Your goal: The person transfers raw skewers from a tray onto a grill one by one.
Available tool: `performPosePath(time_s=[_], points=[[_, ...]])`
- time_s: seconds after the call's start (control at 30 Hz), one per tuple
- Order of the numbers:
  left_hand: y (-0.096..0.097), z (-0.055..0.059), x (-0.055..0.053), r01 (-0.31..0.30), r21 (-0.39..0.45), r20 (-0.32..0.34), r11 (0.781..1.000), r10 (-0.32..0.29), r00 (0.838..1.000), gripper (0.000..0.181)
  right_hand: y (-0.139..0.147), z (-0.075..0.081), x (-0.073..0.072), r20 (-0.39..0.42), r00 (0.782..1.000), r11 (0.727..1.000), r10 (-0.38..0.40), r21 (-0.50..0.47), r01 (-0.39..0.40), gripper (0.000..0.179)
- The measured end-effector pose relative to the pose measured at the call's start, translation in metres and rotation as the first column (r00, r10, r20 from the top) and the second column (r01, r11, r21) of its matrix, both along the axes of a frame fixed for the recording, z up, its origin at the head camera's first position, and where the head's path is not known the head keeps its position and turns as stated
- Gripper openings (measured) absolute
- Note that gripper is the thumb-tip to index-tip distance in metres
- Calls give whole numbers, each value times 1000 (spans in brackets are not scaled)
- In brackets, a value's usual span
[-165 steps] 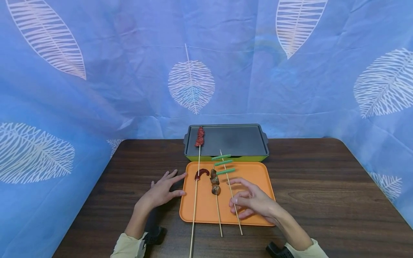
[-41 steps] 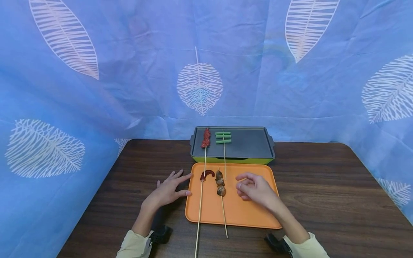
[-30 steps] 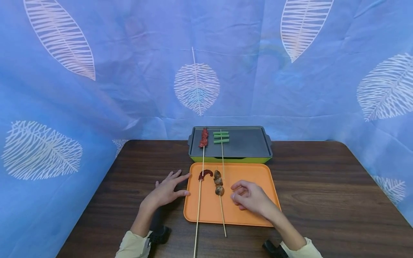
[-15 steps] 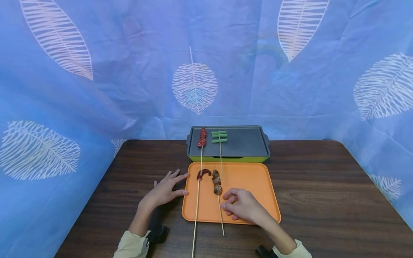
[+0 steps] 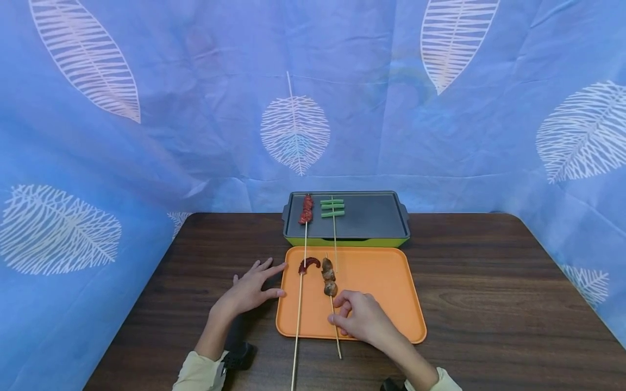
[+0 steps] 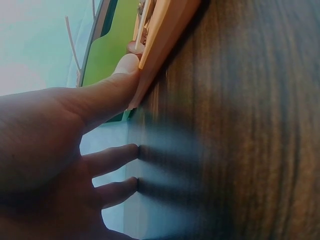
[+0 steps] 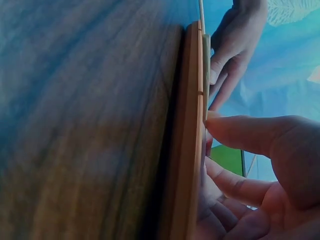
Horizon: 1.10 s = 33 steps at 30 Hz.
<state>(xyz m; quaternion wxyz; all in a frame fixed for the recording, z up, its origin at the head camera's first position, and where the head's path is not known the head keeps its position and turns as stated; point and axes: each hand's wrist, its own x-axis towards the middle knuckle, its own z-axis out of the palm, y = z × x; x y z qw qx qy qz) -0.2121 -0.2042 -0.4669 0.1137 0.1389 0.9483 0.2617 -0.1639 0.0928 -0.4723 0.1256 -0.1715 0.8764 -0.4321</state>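
Observation:
My right hand point(image 5: 362, 317) is at the bare stick of a skewer with brown, mottled chunks point(image 5: 329, 277), which lies on an orange tray point(image 5: 381, 271). Its fingers are curled, and the thumb touches the stick point(image 7: 206, 75) in the right wrist view. The skewer's lower end juts past the tray's near edge. My left hand point(image 5: 246, 290) is spread at the tray's left side, its thumb point(image 6: 127, 65) touching the rim. Between the hands, a skewer with a dark red, curled tentacle-like piece point(image 5: 308, 264) lies on the tray, its stick reaching toward me.
Behind the tray stands a dark grill plate point(image 5: 371, 214) on a green base point(image 5: 381, 242). On its left half lie a red meat skewer point(image 5: 306, 209) and a skewer of several green pieces point(image 5: 332, 208), their sticks reaching over the tray. Dark wooden table point(image 5: 479, 271) surrounds them; a blue cloth point(image 5: 367, 136) hangs behind.
The green-piece skewer went from my right hand on the tray to the grill. My emptied right hand then moved left and nearer to the brown-chunk skewer's stick. My left hand stayed put.

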Motion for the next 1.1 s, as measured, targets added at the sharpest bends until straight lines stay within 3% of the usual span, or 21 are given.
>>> performPosePath(time_s=[0.23, 0.43, 0.7, 0.87, 1.1], points=[[0, -3, 0, 6, 22, -3, 1000, -6, 1000, 69, 10, 6, -1, 100, 995, 999, -20, -37, 24, 20], [1, -2, 0, 9, 24, -8, 1000, -9, 1000, 69, 29, 10, -10, 239, 971, 994, -30, -94, 54, 20], [1, 1, -1, 18, 19, -15, 1000, -18, 1000, 69, 59, 15, -23, 395, 913, 971, 101, -238, -5, 26], [1, 0, -1, 7, 9, -4, 1000, -6, 1000, 70, 72, 15, -29, 425, 886, 950, 188, -308, -54, 28], [1, -1, -1, -2, 13, 5, 1000, 2, 1000, 69, 85, 16, -33, 444, 866, 940, 228, -331, -77, 24]])
